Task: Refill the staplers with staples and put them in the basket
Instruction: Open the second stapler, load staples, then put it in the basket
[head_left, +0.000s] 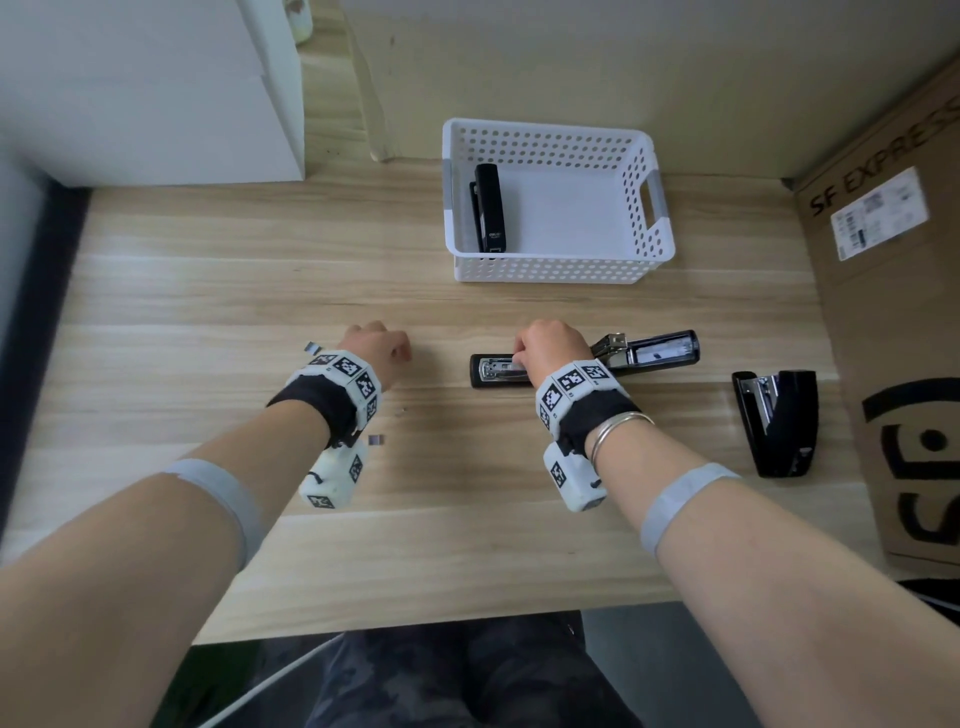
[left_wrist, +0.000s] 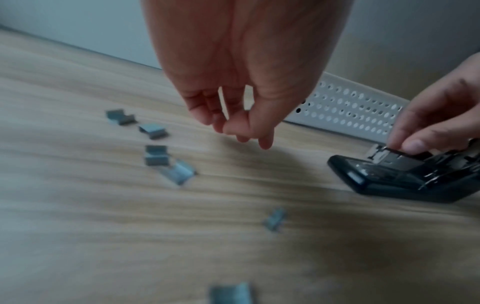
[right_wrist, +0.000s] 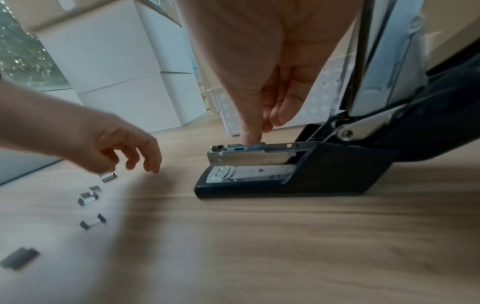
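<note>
A black stapler (head_left: 488, 371) lies open at the table's middle, its lid (head_left: 660, 351) flipped back to the right. My right hand (head_left: 524, 353) is over its metal magazine (right_wrist: 246, 153), thumb and finger tips together pinching a staple strip (head_left: 511, 365) down into it. My left hand (head_left: 384, 345) hovers left of the stapler with loosely curled fingers (left_wrist: 246, 131) and holds nothing I can see. Short staple strips (left_wrist: 155, 129) lie scattered beneath it. The white perforated basket (head_left: 550, 270) stands farther back with one closed black stapler (head_left: 490, 208) along its left side.
Another black stapler (head_left: 779, 421) sits at the right, close to a tall cardboard box (head_left: 893, 312). A white cabinet (head_left: 156, 88) fills the back left corner. More staple bits (head_left: 375, 440) lie near my left wrist.
</note>
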